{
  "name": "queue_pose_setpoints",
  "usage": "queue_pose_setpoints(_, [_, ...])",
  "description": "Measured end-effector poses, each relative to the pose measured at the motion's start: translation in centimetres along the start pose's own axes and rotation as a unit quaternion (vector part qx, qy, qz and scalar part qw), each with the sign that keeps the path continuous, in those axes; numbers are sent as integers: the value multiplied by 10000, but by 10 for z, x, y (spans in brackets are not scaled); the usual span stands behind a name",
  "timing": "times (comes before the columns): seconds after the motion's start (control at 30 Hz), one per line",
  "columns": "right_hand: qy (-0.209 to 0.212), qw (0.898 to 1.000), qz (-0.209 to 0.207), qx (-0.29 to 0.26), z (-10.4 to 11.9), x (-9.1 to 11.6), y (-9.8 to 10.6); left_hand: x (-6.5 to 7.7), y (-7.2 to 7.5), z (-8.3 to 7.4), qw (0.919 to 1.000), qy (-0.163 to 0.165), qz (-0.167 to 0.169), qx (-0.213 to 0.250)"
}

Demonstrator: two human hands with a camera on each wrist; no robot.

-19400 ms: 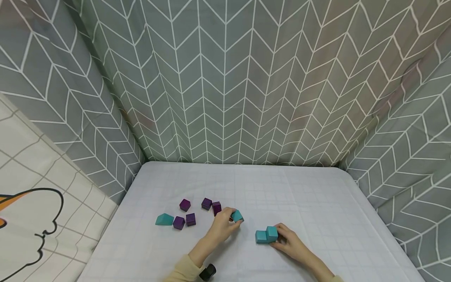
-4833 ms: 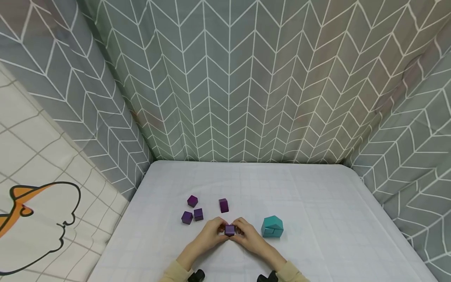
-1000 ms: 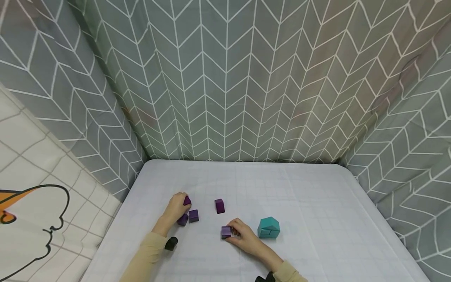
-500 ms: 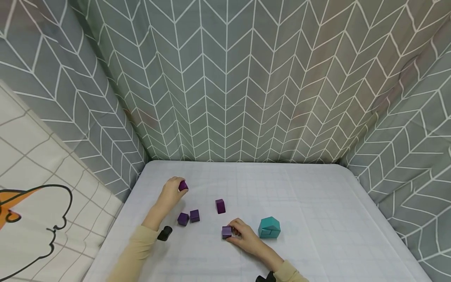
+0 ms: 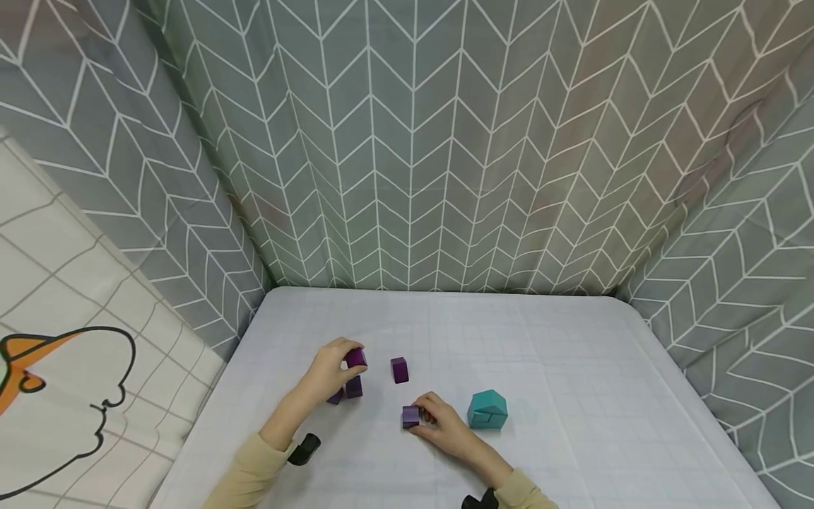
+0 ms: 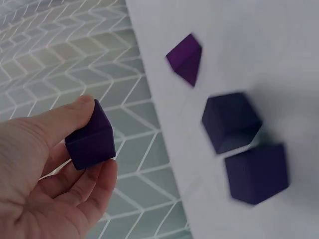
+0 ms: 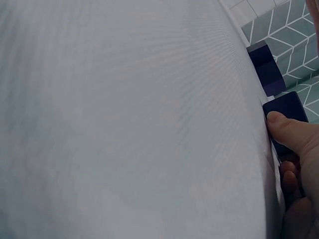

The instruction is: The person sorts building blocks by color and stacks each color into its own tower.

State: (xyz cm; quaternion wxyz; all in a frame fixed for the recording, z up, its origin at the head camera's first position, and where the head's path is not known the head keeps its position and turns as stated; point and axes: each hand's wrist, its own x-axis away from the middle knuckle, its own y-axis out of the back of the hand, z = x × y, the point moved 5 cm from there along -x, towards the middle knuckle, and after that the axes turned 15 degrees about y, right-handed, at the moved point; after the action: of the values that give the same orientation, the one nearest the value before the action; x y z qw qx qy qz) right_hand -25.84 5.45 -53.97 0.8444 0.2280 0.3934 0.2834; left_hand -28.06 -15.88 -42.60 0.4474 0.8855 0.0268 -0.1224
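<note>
My left hand (image 5: 327, 369) pinches a purple block (image 5: 356, 357) between thumb and fingers, raised above the table in the left wrist view (image 6: 92, 142). Just below it in the head view are two dark purple cubes, one (image 5: 354, 387) behind the other (image 5: 335, 396), which the hand partly hides. With thumb and fingertips, my right hand (image 5: 448, 428) holds another purple cube (image 5: 410, 417) on the table at the front middle. A magenta-purple block (image 5: 399, 370) with slanted faces stands alone between the hands, farther back.
Right of my right hand stands a teal shape (image 5: 487, 410) of several blocks fitted together, with a peaked top. A white cloth covers the table (image 5: 559, 353). Patterned grey curtains (image 5: 407, 177) hang behind and at the sides.
My left hand lifted the purple block off the table, swung back, then came right and nearer. My right hand kept its cube in place. Earlier, the teal blocks were separate and are now joined.
</note>
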Motion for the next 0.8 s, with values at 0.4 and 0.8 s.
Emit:
queue_pose_setpoints(0.4, [159, 9998, -62, 36, 3, -1, 1, 31, -64, -9, 9909, -525, 1206, -273])
queue_pose_setpoints(0.8, [106, 9997, -239, -5, 11, -6, 4, 36, -89, -13, 9864, -805, 1402, -306])
